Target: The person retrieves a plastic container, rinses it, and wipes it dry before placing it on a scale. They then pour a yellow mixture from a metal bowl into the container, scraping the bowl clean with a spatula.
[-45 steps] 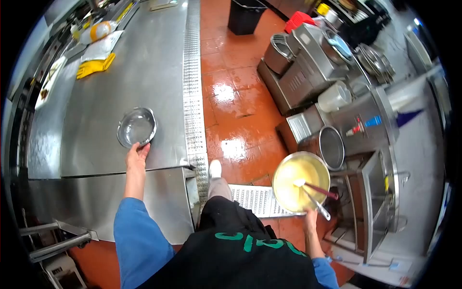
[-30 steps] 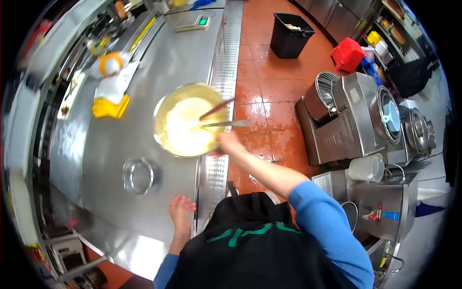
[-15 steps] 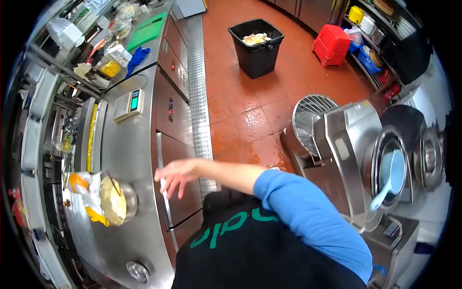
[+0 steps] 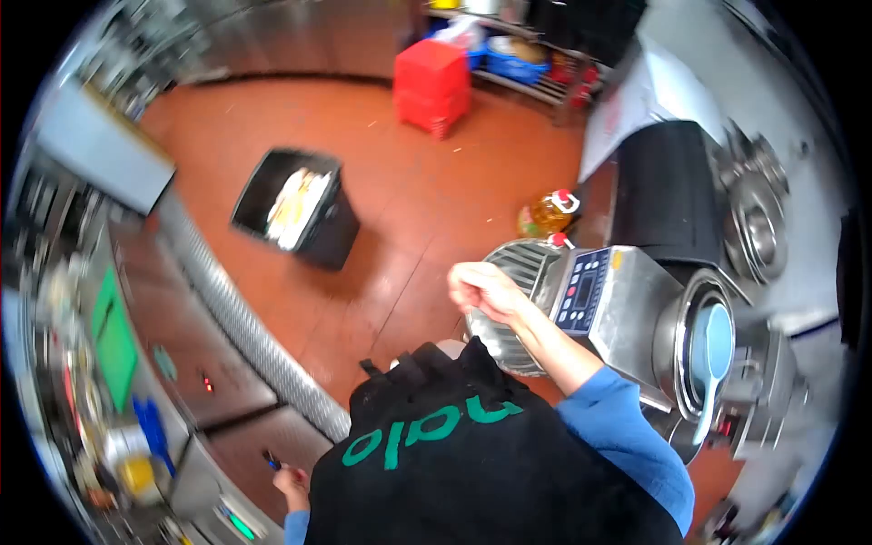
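Note:
My right hand [image 4: 486, 289], fingers curled in with nothing showing in them, hangs in front of a steel machine [image 4: 627, 304] with a button panel. In this view it overlaps the round barred guard [image 4: 513, 343] at the machine's side. My left hand [image 4: 292, 481] is low at the left, partly cut off by my black apron [image 4: 427, 490], close to the steel cabinet front [image 4: 250, 454]. Its fingers are small and smeared.
A black bin [image 4: 331, 232] with food waste stands on the red tiled floor. Red stacked stools [image 4: 432, 86] are behind it. Oil bottles [image 4: 543, 216] stand beside the machine. A light-blue dipper [image 4: 713, 354] lies in steel bowls. A counter with a green board [image 4: 113, 341] runs along the left.
My view has turned right. My right hand has swung from the counter edge over to the machine, its spread fingers now curled. My left hand has come into view at the lower left.

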A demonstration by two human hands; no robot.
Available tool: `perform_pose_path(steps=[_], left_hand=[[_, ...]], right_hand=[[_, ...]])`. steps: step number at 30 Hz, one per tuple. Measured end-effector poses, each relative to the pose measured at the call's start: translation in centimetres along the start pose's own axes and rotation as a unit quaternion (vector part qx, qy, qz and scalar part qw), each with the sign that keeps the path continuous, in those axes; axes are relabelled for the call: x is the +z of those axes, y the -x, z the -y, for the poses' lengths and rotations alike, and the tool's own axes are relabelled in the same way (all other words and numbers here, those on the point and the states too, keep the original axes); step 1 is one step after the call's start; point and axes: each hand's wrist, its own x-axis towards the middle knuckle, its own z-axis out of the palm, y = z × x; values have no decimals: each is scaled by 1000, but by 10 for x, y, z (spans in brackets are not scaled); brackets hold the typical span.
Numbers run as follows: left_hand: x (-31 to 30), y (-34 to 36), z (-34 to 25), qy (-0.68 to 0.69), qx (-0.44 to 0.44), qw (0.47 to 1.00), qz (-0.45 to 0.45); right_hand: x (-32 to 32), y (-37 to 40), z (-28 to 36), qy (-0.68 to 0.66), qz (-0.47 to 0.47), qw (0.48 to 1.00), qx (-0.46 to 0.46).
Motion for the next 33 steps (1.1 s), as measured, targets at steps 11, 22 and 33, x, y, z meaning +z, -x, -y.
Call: perform_pose_path(steps=[11, 22, 33], left_hand=[[637, 102, -407, -171, 239, 765, 573], [845, 570, -435, -202, -45, 441, 873], [1092, 714, -482, -368, 159, 305, 864]], right_hand=[[-196, -37, 100, -16, -411, 896, -168], [-283, -228, 305, 657, -205, 724, 49], [-444, -171, 483, 592, -476, 644, 96]])
